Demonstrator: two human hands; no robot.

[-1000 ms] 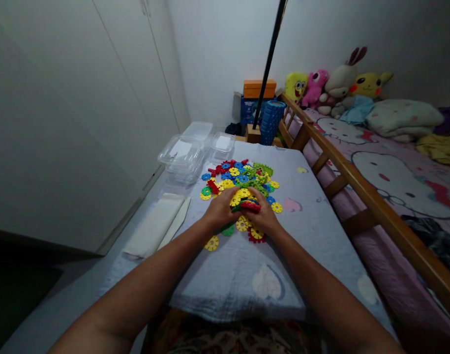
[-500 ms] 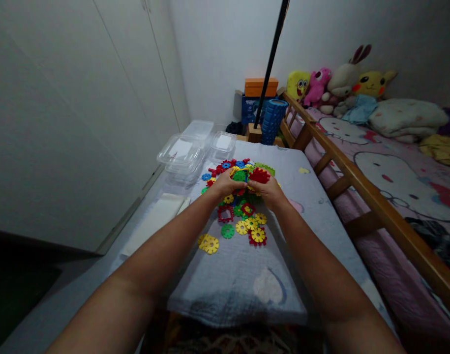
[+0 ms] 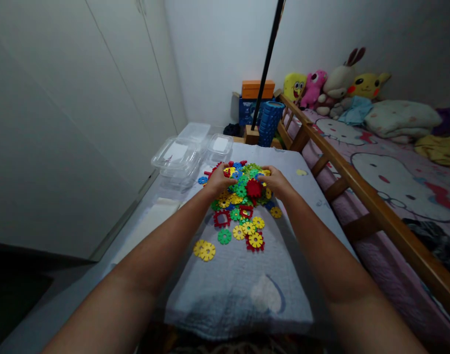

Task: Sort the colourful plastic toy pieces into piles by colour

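Note:
A heap of notched plastic building discs (image 3: 241,189) in green, yellow, blue and red lies on the cloth-covered table. My left hand (image 3: 220,181) is at the heap's left side, thumb and fingers apart among the discs. On the opposite side my right hand (image 3: 275,182) reaches in, its fingers spread at the heap's edge. Between the hands is a solid red toothed piece (image 3: 253,188). Nearer me lie a red square frame (image 3: 222,218), a green disc (image 3: 224,236) and several loose yellow discs (image 3: 207,251). Some fingertips are hidden by the pieces.
Clear plastic boxes (image 3: 176,156) stand at the table's back left, with a pale flat item (image 3: 158,214) in front of them. A wooden bed rail (image 3: 343,183) runs along the right. Behind the table stand a black pole (image 3: 268,64) and a blue roller (image 3: 271,123).
My hands have moved apart, the right one to the right. The red piece and green disc they held are let go, the red piece now between the hands over the heap.

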